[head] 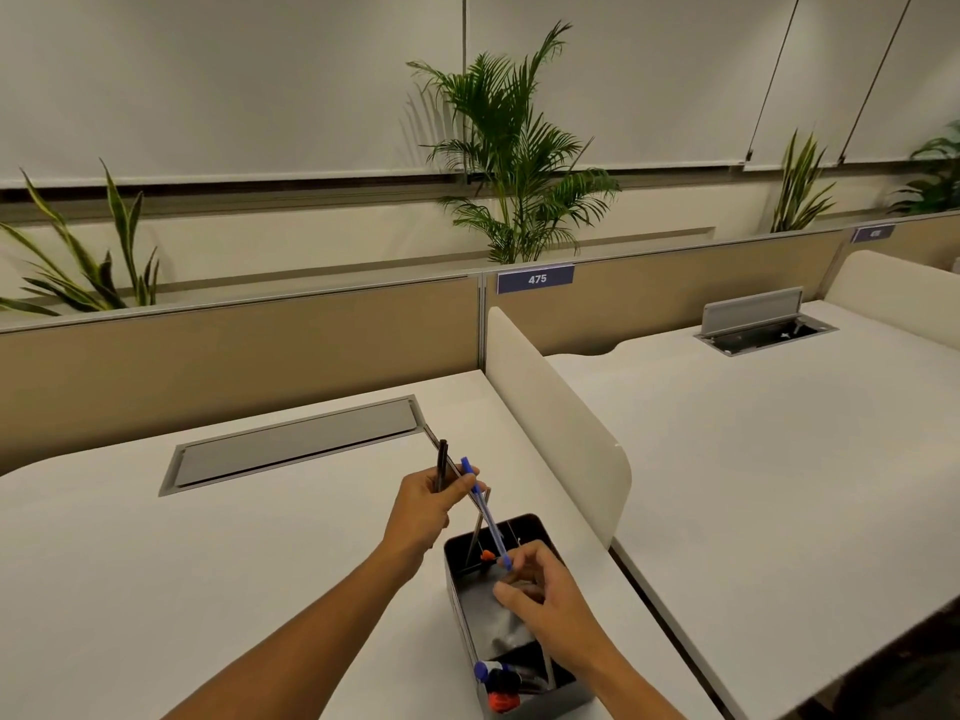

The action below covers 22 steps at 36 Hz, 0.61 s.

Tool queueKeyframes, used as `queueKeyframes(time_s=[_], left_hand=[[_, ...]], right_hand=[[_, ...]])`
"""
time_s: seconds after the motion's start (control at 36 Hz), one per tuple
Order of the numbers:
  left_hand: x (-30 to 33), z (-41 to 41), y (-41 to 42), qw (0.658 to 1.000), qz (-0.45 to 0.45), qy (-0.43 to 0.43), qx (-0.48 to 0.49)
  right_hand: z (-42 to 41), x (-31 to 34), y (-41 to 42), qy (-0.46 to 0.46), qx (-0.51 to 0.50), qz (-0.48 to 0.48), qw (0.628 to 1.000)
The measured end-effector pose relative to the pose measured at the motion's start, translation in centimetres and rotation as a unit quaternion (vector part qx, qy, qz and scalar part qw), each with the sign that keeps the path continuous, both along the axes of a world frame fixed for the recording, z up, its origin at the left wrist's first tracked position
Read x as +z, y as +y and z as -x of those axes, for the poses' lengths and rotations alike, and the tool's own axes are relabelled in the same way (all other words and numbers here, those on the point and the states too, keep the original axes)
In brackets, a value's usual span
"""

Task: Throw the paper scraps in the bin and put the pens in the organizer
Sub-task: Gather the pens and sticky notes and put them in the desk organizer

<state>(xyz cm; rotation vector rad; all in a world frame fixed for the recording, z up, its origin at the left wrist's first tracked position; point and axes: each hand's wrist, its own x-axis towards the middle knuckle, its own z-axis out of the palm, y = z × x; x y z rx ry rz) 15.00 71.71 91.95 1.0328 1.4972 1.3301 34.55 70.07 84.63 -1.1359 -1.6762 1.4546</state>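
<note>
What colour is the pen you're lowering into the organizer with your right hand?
Blue, cap included. The pen shows best in the head view, slanting from the left hand down to the right.

blue pen [482,511] | black pen [442,464] | dark organizer [462,605] | white desk [156,563]

Lighting's pretty soft and even here, warm-ish indoor light from above, nothing harsh. The white desk [156,563] at lower left is bright but not blown out. Shadows are faint; the palm [511,148] at top center throws a soft one on the blinds to its left. Lower right corner goes really dark. Wide-angle bend is obvious, the partition [234,350] curves toward the edges. Overall a bit soft, and the far-right sign's number is unreadable.
</note>
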Motion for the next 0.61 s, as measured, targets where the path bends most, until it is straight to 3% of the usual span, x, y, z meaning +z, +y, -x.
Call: queueKeyframes(time_s=[0.33,0.61], left_hand=[[0.1,-0.1,0.7,0.998,-0.022,-0.002,0.054],[-1.2,0.0,0.8,0.998,-0.022,0.049,0.024]], right_hand=[[0.4,0.0,1.2,0.025,-0.053,-0.011,0.998],[2.8,1.8,3.5,-0.079,-0.103,-0.089,0.988]])
